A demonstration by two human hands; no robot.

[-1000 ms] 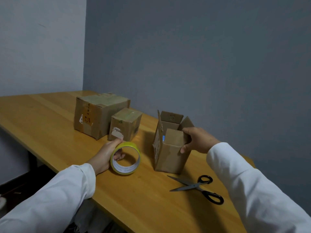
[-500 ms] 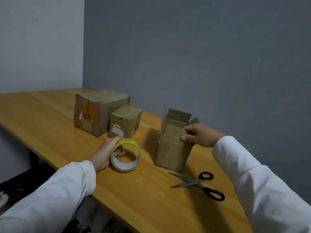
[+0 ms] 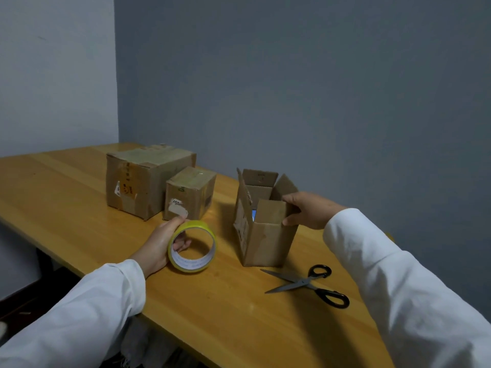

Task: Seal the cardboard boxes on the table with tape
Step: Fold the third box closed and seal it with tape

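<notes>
While the left hand (image 3: 156, 245) curls round the tape roll (image 3: 192, 247), right hand (image 3: 309, 209) fingers (image 3: 291, 201) pinch the open box's (image 3: 263, 235) flap.

Open box (image 3: 265, 235): small, tall, brown cardboard, upright on the table at centre; top flaps raised, near flap folding inward, something blue visible inside.

Small box (image 3: 190, 193): closed, top taped over, torn white label on its front; left of the open one.

Large box (image 3: 146, 179): closed, top taped, worn stickers on its front; just beside the small box, farther left.

Tape roll (image 3: 192, 247): yellow, white core, standing on edge on the table before the small box.
</notes>
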